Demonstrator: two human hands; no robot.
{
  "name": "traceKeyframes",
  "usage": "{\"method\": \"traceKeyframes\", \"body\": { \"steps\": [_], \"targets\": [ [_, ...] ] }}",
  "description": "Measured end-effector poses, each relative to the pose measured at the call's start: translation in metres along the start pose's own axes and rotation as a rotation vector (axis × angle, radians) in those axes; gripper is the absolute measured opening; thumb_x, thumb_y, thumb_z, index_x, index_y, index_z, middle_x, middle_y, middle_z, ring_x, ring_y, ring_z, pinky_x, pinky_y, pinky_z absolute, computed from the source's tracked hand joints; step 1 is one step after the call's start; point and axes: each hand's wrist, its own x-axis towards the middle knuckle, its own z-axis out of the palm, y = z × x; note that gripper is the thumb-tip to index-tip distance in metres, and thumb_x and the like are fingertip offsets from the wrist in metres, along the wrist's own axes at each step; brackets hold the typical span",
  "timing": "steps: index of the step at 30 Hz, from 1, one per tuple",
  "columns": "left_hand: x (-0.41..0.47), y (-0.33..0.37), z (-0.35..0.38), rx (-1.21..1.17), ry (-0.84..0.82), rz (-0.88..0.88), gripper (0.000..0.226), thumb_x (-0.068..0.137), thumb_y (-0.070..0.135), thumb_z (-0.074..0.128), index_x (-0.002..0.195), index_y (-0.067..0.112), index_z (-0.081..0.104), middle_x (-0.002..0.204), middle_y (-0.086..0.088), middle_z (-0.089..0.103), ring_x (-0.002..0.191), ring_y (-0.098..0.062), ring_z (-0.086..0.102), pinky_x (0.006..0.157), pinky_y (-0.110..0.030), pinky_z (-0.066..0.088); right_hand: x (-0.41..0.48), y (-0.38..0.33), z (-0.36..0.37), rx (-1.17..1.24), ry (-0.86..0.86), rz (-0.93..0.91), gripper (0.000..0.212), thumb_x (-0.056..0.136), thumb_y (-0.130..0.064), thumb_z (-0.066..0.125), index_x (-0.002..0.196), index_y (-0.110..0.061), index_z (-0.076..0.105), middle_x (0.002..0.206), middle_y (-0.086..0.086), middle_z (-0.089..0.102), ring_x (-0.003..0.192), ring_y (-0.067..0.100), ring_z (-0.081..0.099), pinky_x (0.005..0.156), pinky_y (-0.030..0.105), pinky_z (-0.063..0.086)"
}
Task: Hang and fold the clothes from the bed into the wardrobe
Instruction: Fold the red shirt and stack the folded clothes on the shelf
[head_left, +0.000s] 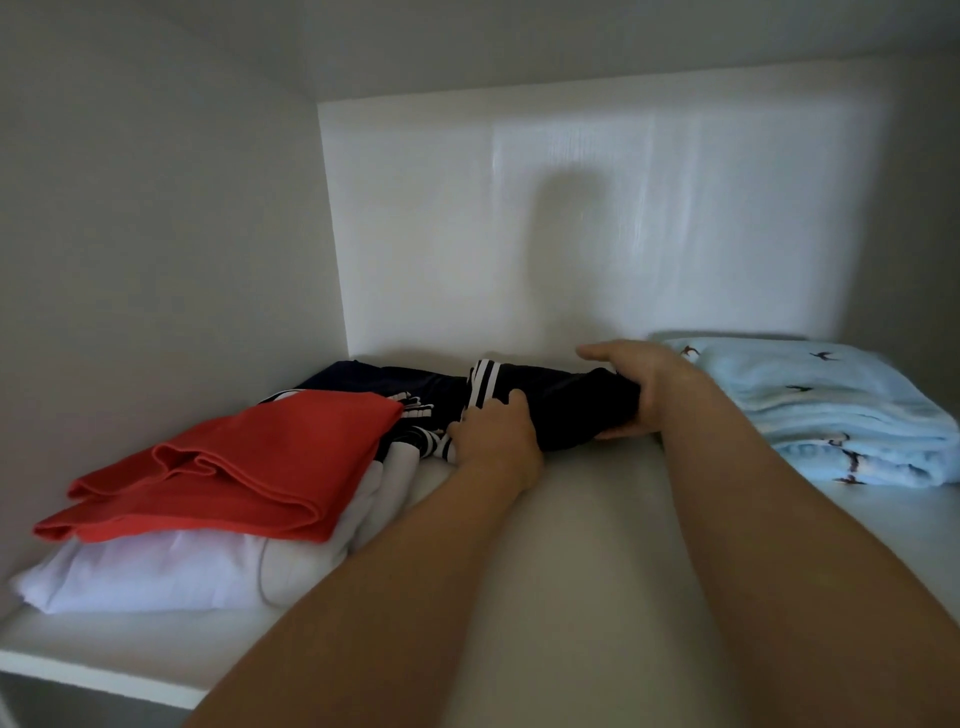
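A folded dark navy garment with white stripes (566, 402) lies at the back of the white wardrobe shelf (587, 525). My right hand (636, 387) grips its right end, fingers over the top and thumb under it. My left hand (493, 434) holds its left front edge by the striped part. Left of it sits a folded red garment (234, 462) on top of a folded white garment (156, 571).
A folded light blue fleece with small bird prints (831, 410) lies at the right of the shelf, close to my right wrist. The wardrobe's side wall (156, 234) and back panel (571, 218) enclose the shelf. The shelf's front edge runs at lower left.
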Motion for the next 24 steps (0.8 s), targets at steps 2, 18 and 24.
{"method": "traceKeyframes", "body": {
  "steps": [2,18,24],
  "targets": [
    [0.002,0.001,0.003,0.025,0.000,0.000,0.047,0.088,0.019,0.060,0.129,0.016,0.038,0.125,-0.014,0.054,0.119,-0.039,0.051,0.099,-0.055,0.041,0.005,-0.002,0.006,-0.254,0.042,-0.040,0.026,0.084,-0.024,0.079,0.096,-0.008,0.064,0.090,0.014,0.069,0.076,0.031,0.068,0.044,0.040,0.057],
    [0.043,-0.006,-0.105,0.344,0.321,0.017,0.056,0.085,0.013,0.065,0.135,0.013,0.040,0.119,-0.007,0.059,0.104,-0.030,0.063,0.071,-0.036,0.042,-0.005,-0.076,0.034,-0.079,0.198,-0.725,0.070,0.097,0.000,0.051,0.160,-0.011,0.022,0.161,0.009,0.033,0.143,0.027,0.039,0.113,0.032,0.034],
    [0.040,-0.056,-0.154,0.524,0.437,0.101,0.051,0.085,0.008,0.064,0.131,0.011,0.041,0.115,-0.007,0.059,0.095,-0.029,0.062,0.061,-0.036,0.034,-0.034,-0.074,0.072,0.110,0.146,-0.780,0.078,0.089,0.004,0.062,0.158,-0.008,0.026,0.133,0.006,0.053,0.109,0.023,0.058,0.082,0.034,0.054]
  ]
}}
